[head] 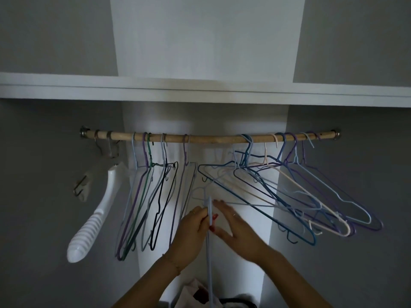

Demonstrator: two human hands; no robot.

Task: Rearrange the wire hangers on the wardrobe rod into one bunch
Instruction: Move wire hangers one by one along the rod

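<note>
A wooden wardrobe rod (211,138) spans the closet. Several wire hangers hang edge-on in a left group (146,196). A tangled right group (289,192) fans out toward the right. Below the rod's middle, a light blue wire hanger (209,252) is off the rod and held edge-on toward me. My left hand (191,234) pinches its upper part. My right hand (235,230) rests against the same hanger from the right, fingers partly spread; whether it grips the wire I cannot tell.
A white shelf (204,90) runs above the rod. A white plastic hanger (93,218) and metal hooks (106,145) hang at the rod's left end. Clothing and a dark item (200,294) lie on the closet floor below my arms.
</note>
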